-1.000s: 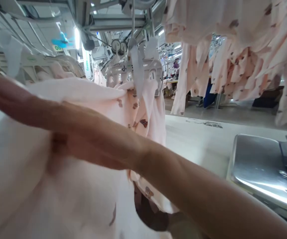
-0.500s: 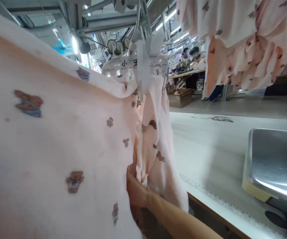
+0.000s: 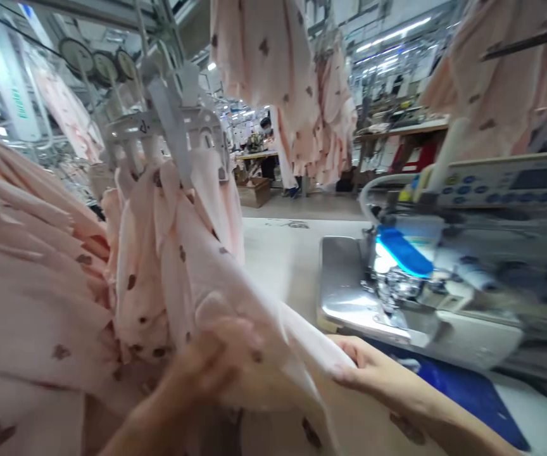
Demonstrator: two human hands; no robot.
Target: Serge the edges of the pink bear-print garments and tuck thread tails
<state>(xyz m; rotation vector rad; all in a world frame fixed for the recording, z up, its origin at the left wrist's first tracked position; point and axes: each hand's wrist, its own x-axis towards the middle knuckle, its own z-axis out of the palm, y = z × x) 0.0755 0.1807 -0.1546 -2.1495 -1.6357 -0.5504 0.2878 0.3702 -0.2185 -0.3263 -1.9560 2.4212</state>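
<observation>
A pale pink fabric piece printed with small brown figures stretches from a white clip hanger down toward me. My right hand pinches its right edge between thumb and fingers. My left hand is at the fabric's lower left part and is smeared by motion, so its grip is unclear. Other pink pieces hang from the same hanger, just left of the held one.
A sewing machine with a metal plate and a control panel stands at the right on a white table. Layered pink fabric hangs at the left. More pieces hang overhead; a cardboard box lies beyond.
The view has swung right, bringing the sewing machine into sight. My right hand has moved from among the hanging pieces to a fabric edge pulled out rightward. My left hand now shows.
</observation>
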